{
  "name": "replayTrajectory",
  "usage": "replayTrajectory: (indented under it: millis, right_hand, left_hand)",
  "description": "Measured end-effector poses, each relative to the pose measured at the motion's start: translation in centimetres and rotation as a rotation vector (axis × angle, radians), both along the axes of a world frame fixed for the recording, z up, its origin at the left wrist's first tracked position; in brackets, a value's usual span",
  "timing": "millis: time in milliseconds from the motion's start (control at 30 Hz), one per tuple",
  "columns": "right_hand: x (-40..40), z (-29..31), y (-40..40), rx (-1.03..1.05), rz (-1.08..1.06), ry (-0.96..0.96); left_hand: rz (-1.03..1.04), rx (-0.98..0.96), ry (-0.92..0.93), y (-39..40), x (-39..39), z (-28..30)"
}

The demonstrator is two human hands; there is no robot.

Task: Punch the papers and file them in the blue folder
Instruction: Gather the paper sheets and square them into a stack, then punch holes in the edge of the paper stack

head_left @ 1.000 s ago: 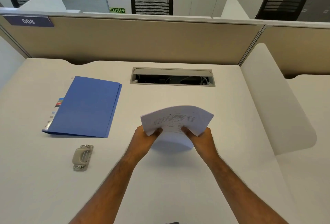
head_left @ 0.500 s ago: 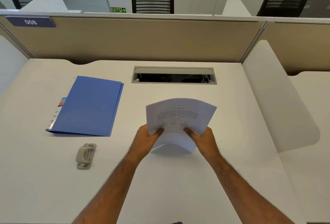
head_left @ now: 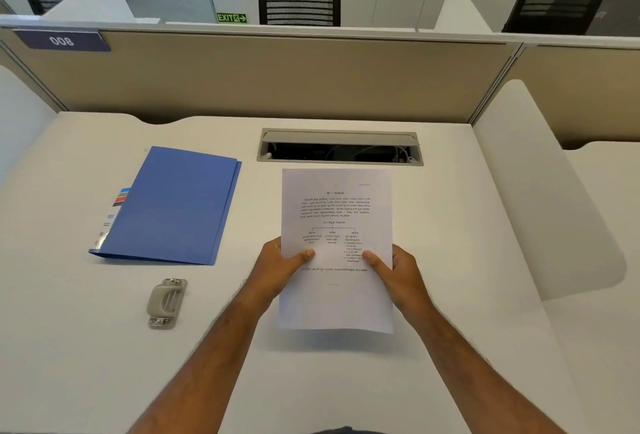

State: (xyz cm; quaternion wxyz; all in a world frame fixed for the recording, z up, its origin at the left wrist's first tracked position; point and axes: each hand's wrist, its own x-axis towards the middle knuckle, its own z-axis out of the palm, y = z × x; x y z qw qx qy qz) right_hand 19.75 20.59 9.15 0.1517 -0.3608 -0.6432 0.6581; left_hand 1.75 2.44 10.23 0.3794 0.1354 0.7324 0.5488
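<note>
I hold the papers (head_left: 336, 212), white printed sheets, upright and flat above the desk's middle. My left hand (head_left: 277, 269) grips their left edge and my right hand (head_left: 398, 271) grips their right edge, thumbs on the front page. The blue folder (head_left: 173, 207) lies closed on the desk to the left, with coloured tabs showing at its left side. In front of the folder, near my left forearm, the grey hole punch (head_left: 167, 302) rests on the desk.
A cable tray opening (head_left: 339, 148) sits in the white desk (head_left: 450, 226) just behind the papers. A beige partition (head_left: 277, 77) closes the back. A white curved divider (head_left: 540, 191) bounds the right side. Black chairs stand beyond the partition.
The papers were curved and bent back between my hands; now they are raised and straightened into a flat upright stack facing me. Folder and punch have stayed put.
</note>
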Motion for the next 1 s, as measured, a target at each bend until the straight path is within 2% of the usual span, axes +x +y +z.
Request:
replayTrajectory:
  millis: [167,433,633,733,833,1000]
  right_hand:
    - [0.1,-1.0,-0.6,-0.005,-0.002,-0.019]
    - [0.7,-3.2,-0.9,0.047,-0.064,-0.049]
    - [1.9,-4.8,-0.9,0.054,-0.072,-0.107]
    - [2.2,-5.2,-1.2,0.061,-0.073,-0.116]
    - [2.5,-5.6,-1.4,0.058,-0.067,-0.123]
    - [2.7,-6.0,-1.7,0.062,-0.056,-0.137]
  left_hand:
    - [-0.031,-0.006,-0.038,-0.3,-0.4,-1.1]
    - [0.083,-0.15,0.059,-2.3,-2.0,-2.7]
    - [0.138,-0.343,0.479,-8.6,-4.7,-4.5]
    - [0.236,-0.562,0.636,-12.3,-6.1,-5.4]
    - [0.37,-0.759,0.611,-15.5,-7.0,-6.1]
    - [0.486,-0.821,0.457,-19.7,-7.7,-7.2]
